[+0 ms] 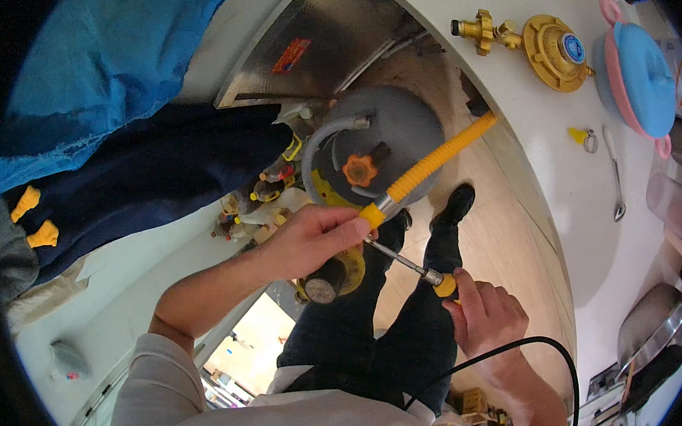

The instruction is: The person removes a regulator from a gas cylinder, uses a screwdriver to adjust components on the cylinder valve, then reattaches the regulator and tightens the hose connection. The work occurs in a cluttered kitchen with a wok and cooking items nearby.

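My left hand is closed around the yellow end of a yellow corrugated gas hose, just below its silver collar. The hose slants up to the right from there. In my right hand is a screwdriver with a yellow handle and a metal shaft. Its tip meets the hose end beside my left fingers; the exact contact is hidden. Beyond my hands stands a grey gas cylinder with an orange valve knob. A brass gas regulator lies on the white counter at the upper right.
On the counter are a hose clamp with a yellow tab, a spoon and a blue-lidded pink pot. Several bottles crowd beside the cylinder. Blue cloth hangs left; a black cable loops past my right arm.
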{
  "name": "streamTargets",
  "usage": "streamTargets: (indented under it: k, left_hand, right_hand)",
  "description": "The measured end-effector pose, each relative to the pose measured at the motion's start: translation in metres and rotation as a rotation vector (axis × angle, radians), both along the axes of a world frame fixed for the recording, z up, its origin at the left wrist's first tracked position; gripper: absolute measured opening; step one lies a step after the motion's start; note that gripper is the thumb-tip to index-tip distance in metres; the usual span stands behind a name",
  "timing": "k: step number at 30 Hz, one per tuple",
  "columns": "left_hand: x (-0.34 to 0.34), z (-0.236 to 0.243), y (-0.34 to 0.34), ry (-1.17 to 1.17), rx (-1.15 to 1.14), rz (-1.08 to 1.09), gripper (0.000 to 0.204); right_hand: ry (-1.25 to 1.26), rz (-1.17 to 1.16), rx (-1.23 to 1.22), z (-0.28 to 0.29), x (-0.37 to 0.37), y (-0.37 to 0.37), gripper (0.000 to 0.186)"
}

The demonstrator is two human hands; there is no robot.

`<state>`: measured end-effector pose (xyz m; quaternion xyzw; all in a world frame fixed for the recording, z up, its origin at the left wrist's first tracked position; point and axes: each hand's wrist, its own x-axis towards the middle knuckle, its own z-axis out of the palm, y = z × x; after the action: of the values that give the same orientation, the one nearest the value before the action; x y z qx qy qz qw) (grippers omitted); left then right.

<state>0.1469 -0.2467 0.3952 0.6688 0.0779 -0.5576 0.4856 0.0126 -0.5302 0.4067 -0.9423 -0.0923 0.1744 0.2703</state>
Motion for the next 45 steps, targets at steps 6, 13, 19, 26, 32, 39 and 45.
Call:
streamTargets:
  k: [6,13,19,26,32,39,45]
  left_hand:
    - [0.005,0.005,0.002,-0.046,-0.006,-0.086,0.04]
    - [0.002,0.021,0.0,-0.061,-0.014,-0.134,0.042]
    - [0.003,0.006,0.005,-0.064,0.0,-0.03,0.043]
    - [0.01,0.01,0.004,-0.047,0.014,-0.131,0.043]
    - [0.0,0.015,0.008,-0.119,-0.068,-0.11,0.039]
    - [0.007,0.007,0.006,-0.077,0.005,-0.125,0.043]
    - [0.001,0.005,0.002,-0.065,-0.011,-0.068,0.043]
  right_hand:
    - [0.61,-0.175,0.534,0.001,0.004,0.001,0.028]
    - [1.852,-0.665,1.467,-0.025,-0.005,-0.02,0.038]
    - [0.303,-0.184,0.432,-0.002,-0.002,0.0,0.038]
    - [0.486,-0.078,0.346,0.0,0.008,-0.003,0.036]
    - [1.611,-0.462,1.279,-0.019,-0.005,-0.02,0.051]
    - [0.507,-0.264,0.668,-0.001,0.001,0.0,0.038]
    - [0.208,-0.105,0.236,0.003,-0.004,0.006,0.032]
